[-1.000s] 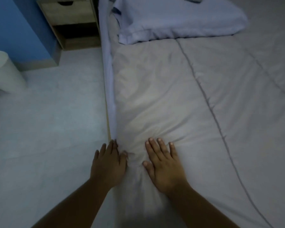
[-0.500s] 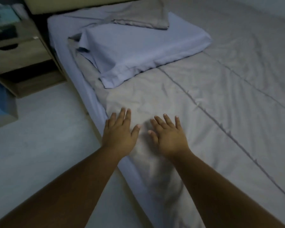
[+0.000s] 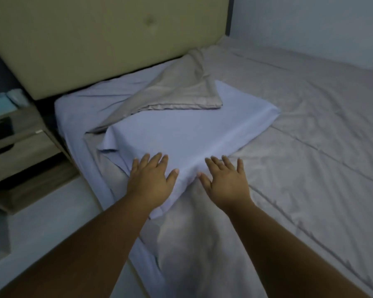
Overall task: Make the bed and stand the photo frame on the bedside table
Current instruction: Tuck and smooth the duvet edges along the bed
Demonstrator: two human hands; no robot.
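A grey quilt (image 3: 299, 147) covers the bed, and one of its corners (image 3: 181, 93) is folded back over a lilac pillow (image 3: 192, 130). The pillow lies on the quilt near the head of the bed, above a lilac sheet (image 3: 73, 112). My left hand (image 3: 152, 179) rests flat on the pillow's near corner, fingers spread. Just to its right, my right hand (image 3: 225, 181) lies flat with spread fingers at the pillow's front edge, partly on the quilt. Neither hand holds anything. A wooden bedside table (image 3: 19, 151) stands left of the bed. I see no photo frame for certain.
A padded beige headboard (image 3: 106, 39) rises behind the bed. Dark and pale blurred items (image 3: 0, 117) lie on the bedside table top. A pale wall (image 3: 310, 22) runs along the far right side. Light floor (image 3: 52, 222) lies between me and the table.
Both hands have slid up the bed's left edge from the quilt to the pillow's near edge. My view has lifted toward the headboard.
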